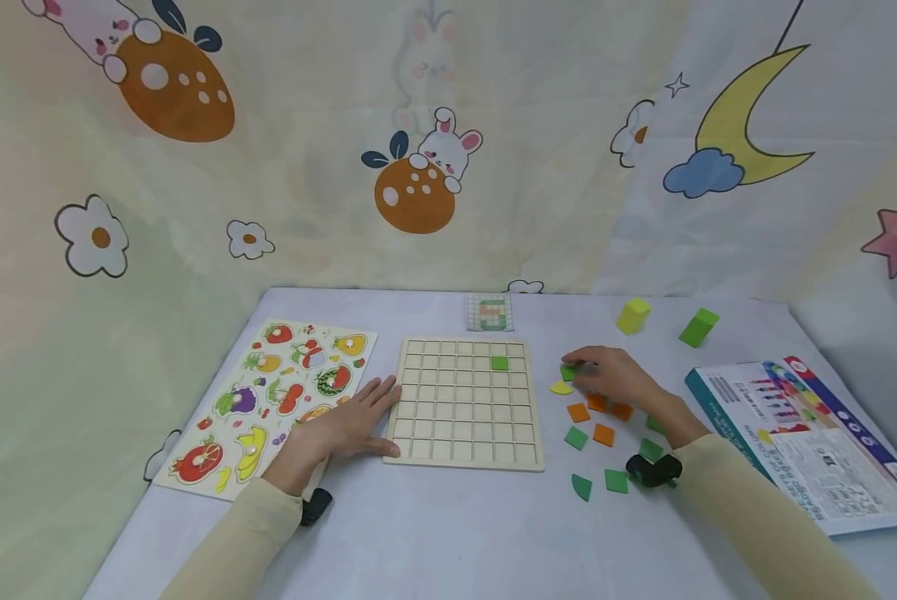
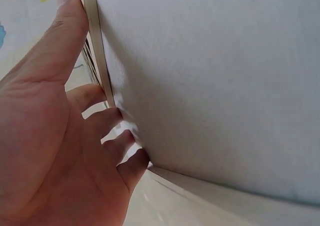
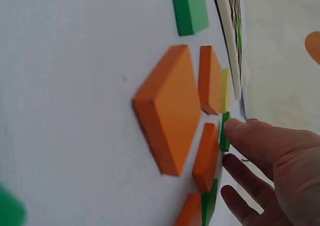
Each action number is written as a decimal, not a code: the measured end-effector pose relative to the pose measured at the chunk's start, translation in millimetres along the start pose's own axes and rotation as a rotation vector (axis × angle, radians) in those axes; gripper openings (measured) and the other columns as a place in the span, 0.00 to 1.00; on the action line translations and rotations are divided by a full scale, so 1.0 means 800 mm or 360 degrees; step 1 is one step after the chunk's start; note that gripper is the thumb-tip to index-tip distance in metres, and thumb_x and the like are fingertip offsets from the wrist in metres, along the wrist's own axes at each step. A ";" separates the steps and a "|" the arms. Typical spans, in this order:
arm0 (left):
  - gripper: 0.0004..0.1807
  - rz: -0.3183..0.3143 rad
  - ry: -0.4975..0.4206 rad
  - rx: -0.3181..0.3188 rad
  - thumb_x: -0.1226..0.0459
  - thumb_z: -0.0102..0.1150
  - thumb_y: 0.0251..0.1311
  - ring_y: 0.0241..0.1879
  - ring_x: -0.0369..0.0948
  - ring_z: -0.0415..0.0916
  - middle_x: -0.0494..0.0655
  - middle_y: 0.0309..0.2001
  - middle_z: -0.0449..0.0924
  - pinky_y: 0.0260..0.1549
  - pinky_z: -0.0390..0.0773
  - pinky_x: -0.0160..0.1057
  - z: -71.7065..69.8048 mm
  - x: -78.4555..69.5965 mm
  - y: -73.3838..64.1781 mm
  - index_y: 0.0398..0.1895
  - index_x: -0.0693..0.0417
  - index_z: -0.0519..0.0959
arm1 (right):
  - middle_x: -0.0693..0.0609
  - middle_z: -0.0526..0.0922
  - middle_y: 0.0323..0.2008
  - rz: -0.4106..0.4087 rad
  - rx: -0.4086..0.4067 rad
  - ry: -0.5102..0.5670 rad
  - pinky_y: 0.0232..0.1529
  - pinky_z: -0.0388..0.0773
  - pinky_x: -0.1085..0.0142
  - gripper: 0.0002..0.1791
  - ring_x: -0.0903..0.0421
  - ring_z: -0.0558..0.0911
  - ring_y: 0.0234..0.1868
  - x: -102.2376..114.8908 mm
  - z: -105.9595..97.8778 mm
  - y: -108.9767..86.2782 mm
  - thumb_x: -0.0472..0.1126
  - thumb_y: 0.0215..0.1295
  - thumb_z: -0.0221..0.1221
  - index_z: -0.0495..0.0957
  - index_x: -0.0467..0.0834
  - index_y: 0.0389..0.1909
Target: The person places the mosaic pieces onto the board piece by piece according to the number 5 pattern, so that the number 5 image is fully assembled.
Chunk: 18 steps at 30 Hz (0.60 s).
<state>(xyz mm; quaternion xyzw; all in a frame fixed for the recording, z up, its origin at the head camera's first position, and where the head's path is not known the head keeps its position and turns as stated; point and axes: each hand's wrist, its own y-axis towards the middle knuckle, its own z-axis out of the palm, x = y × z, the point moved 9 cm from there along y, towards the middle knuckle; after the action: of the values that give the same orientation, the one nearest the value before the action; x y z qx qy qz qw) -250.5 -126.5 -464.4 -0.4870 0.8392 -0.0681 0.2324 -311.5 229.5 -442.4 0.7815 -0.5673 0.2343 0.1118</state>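
My left hand rests at the left edge of a wooden grid board, its fingers spread and fairly straight. Its thumb lies by the near left corner, and in the left wrist view the fingertips meet the board's side. One green square tile sits in a cell near the far right corner. To the right of the board, my right hand bends over another green tile, pinching it at the table with thumb and fingers. Orange tiles and a yellow piece lie close by.
Loose green tiles lie nearer the front. A fruit puzzle board is under the left forearm's side. A pattern card lies behind the grid. Yellow and green blocks stand at back right, beside a flat box.
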 end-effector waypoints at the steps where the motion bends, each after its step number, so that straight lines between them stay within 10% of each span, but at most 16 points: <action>1: 0.54 0.0012 -0.0016 -0.0002 0.41 0.61 0.56 0.78 0.55 0.34 0.52 0.79 0.36 0.71 0.55 0.56 0.000 -0.001 0.000 0.77 0.54 0.46 | 0.42 0.80 0.56 -0.0013 -0.0007 -0.0011 0.60 0.71 0.43 0.21 0.42 0.76 0.58 0.000 0.002 0.001 0.36 0.62 0.62 0.78 0.41 0.57; 18: 0.55 0.0025 -0.0069 0.0088 0.45 0.65 0.54 0.78 0.53 0.34 0.49 0.79 0.36 0.72 0.53 0.55 -0.005 0.001 0.000 0.78 0.52 0.46 | 0.43 0.81 0.55 -0.0064 -0.0092 -0.0043 0.60 0.72 0.45 0.20 0.43 0.76 0.58 0.032 0.003 0.018 0.36 0.62 0.63 0.79 0.41 0.57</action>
<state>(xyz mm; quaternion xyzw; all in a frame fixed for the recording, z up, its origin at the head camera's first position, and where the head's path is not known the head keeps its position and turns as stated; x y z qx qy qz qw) -253.1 -127.7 -461.1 -0.4752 0.8355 -0.0788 0.2645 -318.3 202.0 -433.4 0.7924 -0.5594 0.2049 0.1315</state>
